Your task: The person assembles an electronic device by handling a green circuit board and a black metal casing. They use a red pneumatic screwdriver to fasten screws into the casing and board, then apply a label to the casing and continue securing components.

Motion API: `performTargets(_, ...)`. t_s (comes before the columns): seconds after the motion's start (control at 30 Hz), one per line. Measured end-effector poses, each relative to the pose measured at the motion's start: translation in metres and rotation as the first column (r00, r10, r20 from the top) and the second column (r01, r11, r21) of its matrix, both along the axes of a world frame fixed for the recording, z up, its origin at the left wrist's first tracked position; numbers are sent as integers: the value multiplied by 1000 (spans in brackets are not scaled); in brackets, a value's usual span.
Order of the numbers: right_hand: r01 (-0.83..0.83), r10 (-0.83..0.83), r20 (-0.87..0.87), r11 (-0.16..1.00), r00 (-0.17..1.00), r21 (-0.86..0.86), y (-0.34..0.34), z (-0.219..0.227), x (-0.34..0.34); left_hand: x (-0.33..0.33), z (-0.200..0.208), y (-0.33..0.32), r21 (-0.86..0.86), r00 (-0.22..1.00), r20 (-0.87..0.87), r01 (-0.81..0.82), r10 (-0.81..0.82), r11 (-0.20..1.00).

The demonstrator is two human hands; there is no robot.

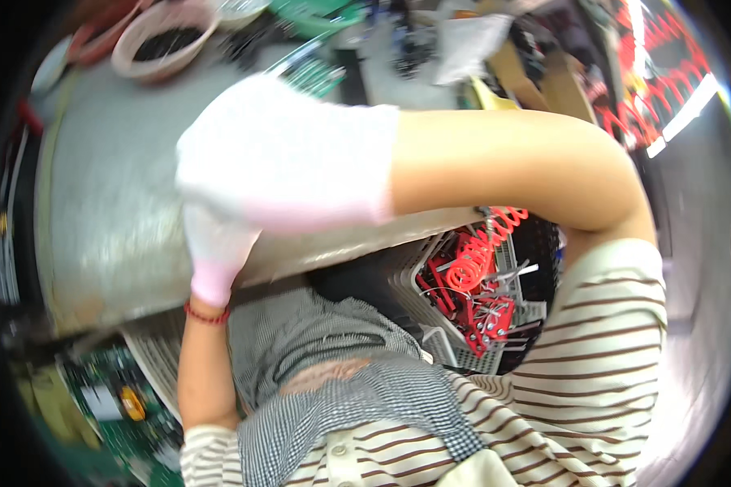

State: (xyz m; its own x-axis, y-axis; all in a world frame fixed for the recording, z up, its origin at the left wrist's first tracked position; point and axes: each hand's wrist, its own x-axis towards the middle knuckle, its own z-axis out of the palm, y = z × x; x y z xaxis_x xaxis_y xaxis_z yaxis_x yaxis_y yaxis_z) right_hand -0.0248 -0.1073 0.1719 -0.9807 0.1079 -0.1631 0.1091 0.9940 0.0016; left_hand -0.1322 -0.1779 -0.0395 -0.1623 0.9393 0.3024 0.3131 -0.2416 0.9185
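Both my hands wear white gloves and meet above the metal-topped bench, to the left of the middle. My right hand [276, 154] reaches across from the right, raised close and smeared by motion, with its fingers out of sight. Below it and partly covered by it is my left hand [218, 243], a red beaded bracelet [206, 315] at its wrist. Whatever either hand may hold is hidden behind the gloves. Just beyond the right hand, blurred green circuit boards [321, 77] lie on the bench [110, 203].
A pink bowl [130, 65] of small black parts stands at the far left, near a green dish [317, 20]. Under the bench edge, a grey basket [418, 284] holds red parts and a red coiled hose [467, 272]. Larger circuit boards [110, 406] sit low on the left.
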Motion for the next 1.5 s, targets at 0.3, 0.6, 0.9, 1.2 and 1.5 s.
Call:
performTargets(0.3,146,-168,114,973,979,179,-12,-13,-8,4,-27,1,41,950,-266,-161,166,986)
performTargets(0.6,299,-269,-399,954,877,14,-19,-28,31,-6,-23,15,27,965,-224,-136,138,990)
performTargets(0.9,407,-636,-770,714,39,-569,-5,-106,144,16,39,-3,24,948,319,-19,10,1000)
performTargets(1.2,-204,-910,-187,117,371,-972,11,-124,175,-35,58,-18,-173,864,416,381,-283,908)
performTargets(1.5,34,-931,-204,225,302,-974,-22,-126,162,-22,66,11,-300,949,304,181,-86,937)
